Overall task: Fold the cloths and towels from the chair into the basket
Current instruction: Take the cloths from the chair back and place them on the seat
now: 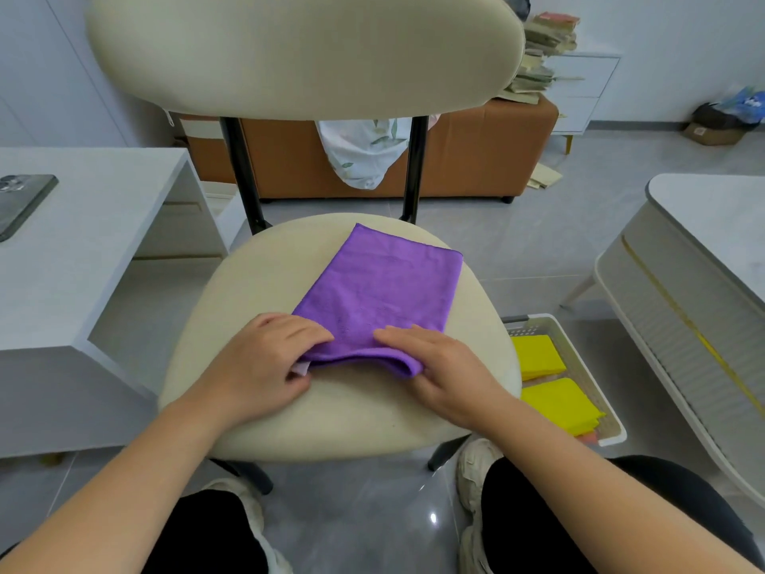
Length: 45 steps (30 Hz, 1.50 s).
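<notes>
A purple cloth (385,292), folded into a long rectangle, lies on the cream seat of the chair (248,292). My left hand (261,362) grips the cloth's near left corner, fingers on top and thumb underneath. At the near right corner my right hand (439,366) holds the rolled-up near edge, fingers lying over the top. The near edge is lifted slightly off the seat. On the floor to the right of the chair stands a white basket (575,337) with folded yellow cloths (554,401) inside.
A white desk (91,250) with a phone (20,200) stands on the left. A white table (712,225) is on the right, close to the basket. Behind the chair are an orange bench (463,159) and a patterned cloth. My feet rest on the grey floor below.
</notes>
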Each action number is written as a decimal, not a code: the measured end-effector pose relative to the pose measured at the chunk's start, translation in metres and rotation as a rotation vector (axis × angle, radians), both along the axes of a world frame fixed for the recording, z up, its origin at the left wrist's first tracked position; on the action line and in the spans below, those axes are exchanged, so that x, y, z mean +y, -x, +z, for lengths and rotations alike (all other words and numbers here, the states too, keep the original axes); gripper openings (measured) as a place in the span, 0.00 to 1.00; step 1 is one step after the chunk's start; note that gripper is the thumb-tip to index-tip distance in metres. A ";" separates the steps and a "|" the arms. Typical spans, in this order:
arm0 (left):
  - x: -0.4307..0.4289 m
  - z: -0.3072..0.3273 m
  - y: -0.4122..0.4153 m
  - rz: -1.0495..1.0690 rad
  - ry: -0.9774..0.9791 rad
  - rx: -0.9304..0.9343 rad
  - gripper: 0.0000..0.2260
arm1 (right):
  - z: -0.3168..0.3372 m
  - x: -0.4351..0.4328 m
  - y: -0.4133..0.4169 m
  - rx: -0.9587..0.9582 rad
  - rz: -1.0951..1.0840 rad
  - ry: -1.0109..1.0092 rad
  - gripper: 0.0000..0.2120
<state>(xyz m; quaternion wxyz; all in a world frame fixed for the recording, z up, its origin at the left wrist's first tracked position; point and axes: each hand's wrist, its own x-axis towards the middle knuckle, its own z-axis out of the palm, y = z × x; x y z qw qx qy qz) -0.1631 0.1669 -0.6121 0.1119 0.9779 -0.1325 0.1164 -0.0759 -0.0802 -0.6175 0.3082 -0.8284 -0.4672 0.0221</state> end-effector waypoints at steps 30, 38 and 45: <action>-0.022 0.006 -0.082 0.699 0.620 0.224 0.11 | 0.020 0.023 -0.086 0.464 -0.605 0.023 0.16; -0.012 0.011 -0.094 0.805 0.940 0.503 0.07 | 0.010 0.034 -0.095 0.267 -0.696 0.177 0.15; -0.011 0.013 -0.085 0.755 0.927 0.530 0.07 | 0.035 0.041 -0.079 -0.140 -0.746 0.238 0.22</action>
